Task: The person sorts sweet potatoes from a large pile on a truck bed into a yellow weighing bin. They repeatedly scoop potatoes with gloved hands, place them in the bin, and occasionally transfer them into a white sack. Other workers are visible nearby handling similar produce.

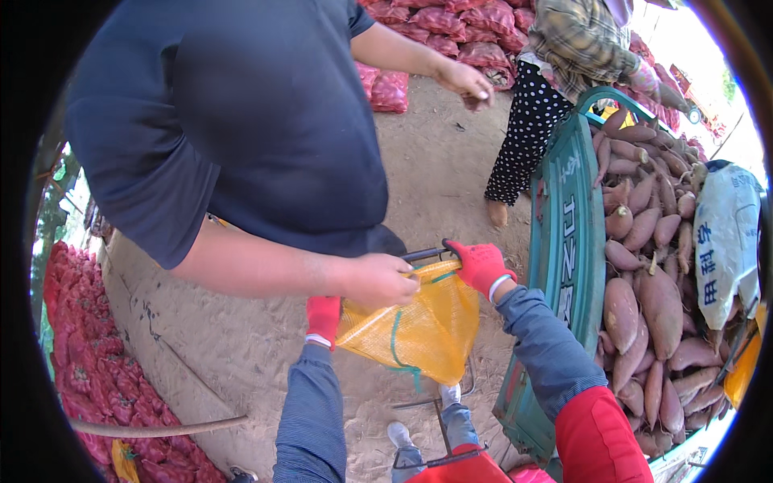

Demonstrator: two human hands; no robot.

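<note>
A yellow mesh bag (pixel 432 329) with green drawstrings hangs in front of me, its mouth at a dark metal bar (pixel 426 253). My right hand (pixel 481 270), in a red glove, grips the bag's upper right corner by the end of that bar. On the other side, my left hand (pixel 323 317), also red-gloved, holds the bag's left edge; its fingers are partly hidden. A co-worker's bare hand (pixel 381 281) reaches across and touches the bag's rim near my left hand. Below the bag, part of a thin metal stand (pixel 444 425) shows near my feet.
At right stands a green cart bed (pixel 564 223) heaped with sweet potatoes (pixel 655 308), a white sack (pixel 728 235) on top. The co-worker in dark clothing (pixel 272 115) stands close; another person (pixel 580 54) is beyond the cart. Filled red mesh sacks (pixel 96 362) line the left.
</note>
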